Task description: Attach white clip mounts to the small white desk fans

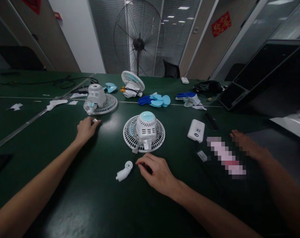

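Observation:
My left hand (86,129) is closed at the left of the green table, its fingertips around a small white piece (95,120), mostly hidden. Just beyond it a white fan (96,94) lies grille-down. In the centre, my right hand (156,172) rests low over the table with thumb and fingers pinched. Whatever may be between those fingertips is too small to see. Left of them lies a curved white plastic neck piece (125,171), apart from the hand. A second white fan (147,127) with a light-blue cap lies grille-down just beyond my right hand.
Another person's hand (249,145) lies at the right, near a white power bank (196,131) and a dark slim object (211,121). Farther back are a third fan (132,84), light-blue blades (160,100) and gloves (191,99). A large black case (261,72) stands at the right.

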Demonstrator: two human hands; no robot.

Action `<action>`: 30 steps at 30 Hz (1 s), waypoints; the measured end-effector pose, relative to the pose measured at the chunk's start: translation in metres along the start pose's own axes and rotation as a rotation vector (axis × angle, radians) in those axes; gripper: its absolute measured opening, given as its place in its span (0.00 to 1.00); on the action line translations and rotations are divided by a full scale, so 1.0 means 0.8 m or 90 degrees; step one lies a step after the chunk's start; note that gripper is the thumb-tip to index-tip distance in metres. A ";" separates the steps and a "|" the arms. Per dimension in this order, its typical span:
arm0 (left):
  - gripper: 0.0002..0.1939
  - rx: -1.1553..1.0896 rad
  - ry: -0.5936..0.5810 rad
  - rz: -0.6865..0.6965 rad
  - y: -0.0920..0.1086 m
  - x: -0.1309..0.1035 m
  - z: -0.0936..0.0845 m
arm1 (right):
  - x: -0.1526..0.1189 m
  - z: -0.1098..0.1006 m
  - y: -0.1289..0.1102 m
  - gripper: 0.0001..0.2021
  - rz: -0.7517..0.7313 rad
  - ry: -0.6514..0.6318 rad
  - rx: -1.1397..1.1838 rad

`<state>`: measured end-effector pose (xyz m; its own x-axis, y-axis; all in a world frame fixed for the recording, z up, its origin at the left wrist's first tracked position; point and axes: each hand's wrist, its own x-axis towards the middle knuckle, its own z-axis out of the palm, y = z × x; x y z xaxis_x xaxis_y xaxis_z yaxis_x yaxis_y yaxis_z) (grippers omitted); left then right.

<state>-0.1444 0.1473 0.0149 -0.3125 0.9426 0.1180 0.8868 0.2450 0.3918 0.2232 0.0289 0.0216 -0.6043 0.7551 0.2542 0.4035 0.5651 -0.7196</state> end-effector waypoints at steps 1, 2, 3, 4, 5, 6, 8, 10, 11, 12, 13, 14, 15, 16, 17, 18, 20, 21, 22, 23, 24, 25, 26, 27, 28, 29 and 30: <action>0.21 -0.017 -0.021 0.021 0.006 -0.022 0.000 | 0.000 0.000 0.000 0.10 0.002 0.003 0.008; 0.21 -0.037 -0.040 0.051 0.015 -0.047 -0.001 | 0.000 0.000 0.001 0.09 0.007 0.008 0.017; 0.22 -0.071 -0.065 0.103 0.027 -0.074 0.000 | -0.001 0.000 0.002 0.09 0.015 0.013 0.030; 0.22 -0.138 -0.094 0.195 0.041 -0.103 0.001 | -0.002 0.001 0.004 0.09 0.024 0.019 0.046; 0.21 -0.179 -0.125 0.291 0.056 -0.130 0.002 | -0.003 0.001 0.006 0.11 0.032 0.026 0.068; 0.20 -0.193 -0.140 0.377 0.072 -0.156 0.004 | -0.004 0.002 0.008 0.13 0.039 0.030 0.097; 0.19 -0.178 -0.145 0.504 0.102 -0.196 0.010 | -0.006 0.005 0.011 0.18 0.037 0.026 0.157; 0.15 -0.148 -0.155 0.553 0.121 -0.220 0.016 | -0.008 0.008 0.013 0.18 0.007 0.025 0.186; 0.16 -0.133 -0.158 0.558 0.125 -0.226 0.019 | -0.008 0.009 0.013 0.17 -0.010 0.029 0.186; 0.16 -0.120 -0.158 0.558 0.127 -0.229 0.021 | -0.009 0.011 0.012 0.15 -0.027 0.033 0.178; 0.17 -0.109 -0.157 0.559 0.126 -0.230 0.023 | -0.009 0.012 0.011 0.13 -0.042 0.036 0.167; 0.17 -0.104 -0.152 0.567 0.123 -0.230 0.024 | -0.009 0.014 0.010 0.11 -0.053 0.036 0.160; 0.18 -0.103 -0.141 0.579 0.120 -0.229 0.023 | -0.009 0.014 0.009 0.11 -0.061 0.035 0.156; 0.19 -0.104 -0.128 0.591 0.117 -0.228 0.022 | -0.009 0.015 0.008 0.12 -0.069 0.038 0.153; 0.20 -0.104 -0.113 0.595 0.114 -0.228 0.019 | -0.009 0.014 0.007 0.14 -0.077 0.055 0.153; 0.23 -0.098 -0.095 0.587 0.113 -0.227 0.016 | -0.010 0.013 0.007 0.15 -0.081 0.087 0.152; 0.27 -0.053 -0.069 0.540 0.111 -0.227 0.009 | -0.011 0.009 0.008 0.15 -0.074 0.194 0.149; 0.27 -0.016 -0.071 0.510 0.111 -0.227 0.006 | -0.011 0.007 0.010 0.13 -0.059 0.260 0.145; 0.26 0.023 -0.082 0.481 0.111 -0.227 0.004 | -0.011 0.004 0.012 0.11 -0.035 0.326 0.141; 0.24 0.057 -0.103 0.459 0.111 -0.228 0.004 | -0.010 0.002 0.015 0.09 -0.003 0.381 0.139; 0.23 0.081 -0.130 0.446 0.111 -0.229 0.004 | -0.008 0.000 0.018 0.08 0.034 0.417 0.140; 0.23 0.091 -0.157 0.443 0.110 -0.230 0.006 | -0.006 -0.002 0.021 0.07 0.074 0.432 0.149; 0.21 0.090 -0.177 0.449 0.110 -0.231 0.008 | -0.004 -0.002 0.023 0.07 0.113 0.425 0.163; 0.20 0.077 -0.190 0.461 0.110 -0.232 0.011 | -0.001 -0.002 0.025 0.07 0.144 0.404 0.182; 0.19 0.051 -0.198 0.473 0.109 -0.233 0.013 | 0.002 -0.001 0.027 0.08 0.165 0.380 0.203; 0.17 0.011 -0.207 0.479 0.109 -0.234 0.014 | 0.004 0.000 0.028 0.09 0.177 0.356 0.225; 0.16 -0.042 -0.221 0.471 0.109 -0.234 0.015 | 0.006 0.002 0.029 0.09 0.179 0.336 0.244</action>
<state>-0.0041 -0.0051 0.0157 0.4781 0.8745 0.0824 0.7969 -0.4713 0.3778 0.2287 0.0451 0.0054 -0.0602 0.9700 0.2354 0.1671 0.2423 -0.9557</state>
